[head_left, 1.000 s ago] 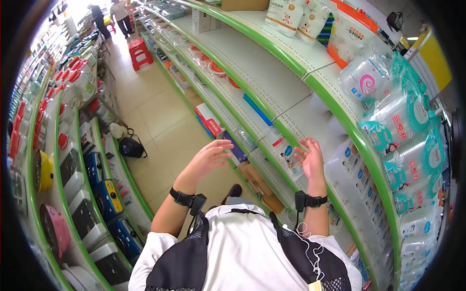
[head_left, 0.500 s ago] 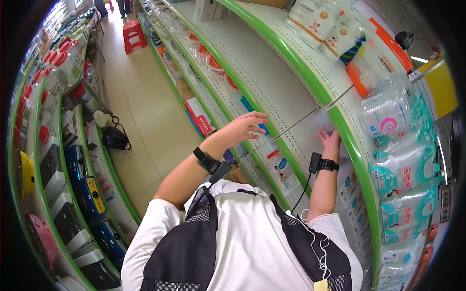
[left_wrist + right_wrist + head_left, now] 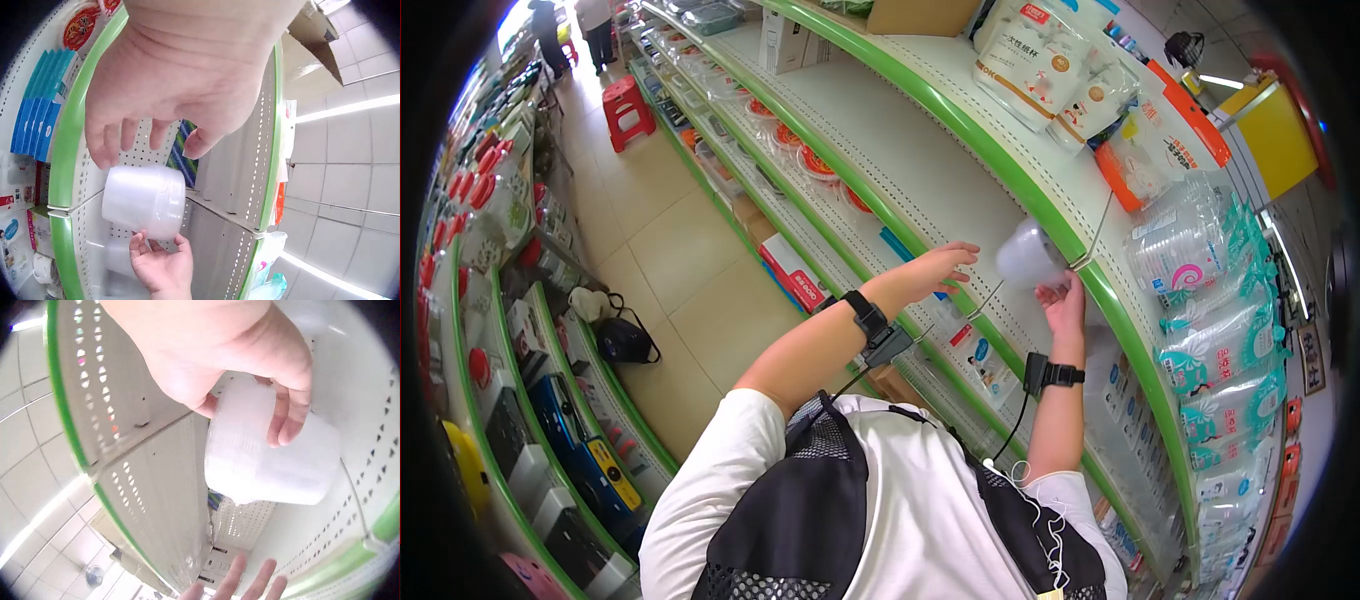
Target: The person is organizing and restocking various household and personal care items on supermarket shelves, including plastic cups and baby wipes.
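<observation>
Right of the head frame's centre, the right hand [image 3: 1062, 308] curls its fingers round the whitish container [image 3: 1028, 254] between shelves [image 3: 935, 140], likely because its smooth wall needs gripping, while the left hand [image 3: 938, 272] hangs apart, fingers loosely spread.

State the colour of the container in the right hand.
The container: cloudy white, clearest in the left wrist view.
</observation>
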Motion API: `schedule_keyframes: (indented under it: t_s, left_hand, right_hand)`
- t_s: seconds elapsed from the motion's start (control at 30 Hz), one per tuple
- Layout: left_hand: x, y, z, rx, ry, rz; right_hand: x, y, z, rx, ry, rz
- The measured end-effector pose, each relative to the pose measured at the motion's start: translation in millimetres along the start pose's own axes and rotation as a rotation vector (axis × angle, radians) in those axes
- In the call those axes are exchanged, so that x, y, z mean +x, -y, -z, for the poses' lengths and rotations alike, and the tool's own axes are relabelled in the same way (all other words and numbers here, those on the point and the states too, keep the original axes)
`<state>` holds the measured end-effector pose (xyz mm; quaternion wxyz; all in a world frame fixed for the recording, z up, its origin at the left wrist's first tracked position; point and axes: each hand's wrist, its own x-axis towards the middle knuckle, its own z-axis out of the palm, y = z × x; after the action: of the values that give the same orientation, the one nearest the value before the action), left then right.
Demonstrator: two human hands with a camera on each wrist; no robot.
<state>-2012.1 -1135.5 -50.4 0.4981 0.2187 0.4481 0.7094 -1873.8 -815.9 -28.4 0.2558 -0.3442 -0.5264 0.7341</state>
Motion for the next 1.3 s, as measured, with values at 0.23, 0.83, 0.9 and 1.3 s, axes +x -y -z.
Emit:
schedule_keyframes:
  t_s: [0.23,0.83,0.9,1.3]
  left_hand:
    - [-37,-39,0,-0.043,0.049,0.035]
    - [-101,15,-50,0.034,0.397,0.260]
    - [-105,36,-72,0.032,0.513,0.242]
    - [-163,181,-326,0.146,0.901,0.361]
  right_hand:
    - [-152,-10,-79,-0.200,0.291,0.075]
    - [-348,-38,2,-0.105,0.183,-0.010]
    - [-373,-42,28,-0.094,0.125,-0.027]
    - [-610,-29,243,-0.029,-0.187,0.093]
